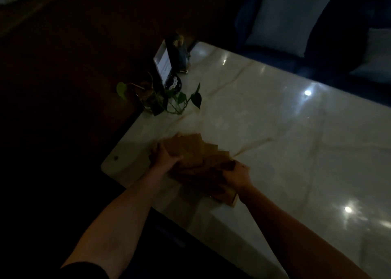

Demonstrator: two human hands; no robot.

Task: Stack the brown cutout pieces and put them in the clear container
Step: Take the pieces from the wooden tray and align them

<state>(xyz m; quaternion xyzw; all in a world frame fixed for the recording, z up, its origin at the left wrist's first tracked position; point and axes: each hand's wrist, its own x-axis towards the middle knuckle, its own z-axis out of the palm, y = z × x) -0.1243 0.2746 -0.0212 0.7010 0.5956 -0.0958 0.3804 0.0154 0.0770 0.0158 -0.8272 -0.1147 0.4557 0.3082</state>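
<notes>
Two bare forearms reach out from the bottom edge over the near-left corner of a pale, glossy marble-look table (285, 130); a dark sleeve shows at the left elbow. Room very dim, detail poor. Left hand (164, 155) sits at the left side of a fanned spread of brown cutout pieces (196, 152), thumb curled over the top card and fingers tucked round the far edge — gripping the fan. Right hand (237, 174) lies on the right end of the same spread, fingers bent down onto the cards; whether it pinches them or only presses them, I cannot tell in this light. Pieces overlap like a hand of cards, upper edges stepped toward the right, the whole lot lying on the tabletop near its corner. Below the right wrist a boxy shape with a lighter edge (229, 198) pokes out from under the cards; could be the container, too dark to say. Farther along the left edge of the table: a small leafy plant (179, 98) in a glass vessel, a standing sign card (164, 64) behind it, and a dark figurine (179, 52) beside the card. Bright round light reflections dot the right part of the table. Beyond the far edge, a dark seat with a pale cushion (287, 16).
</notes>
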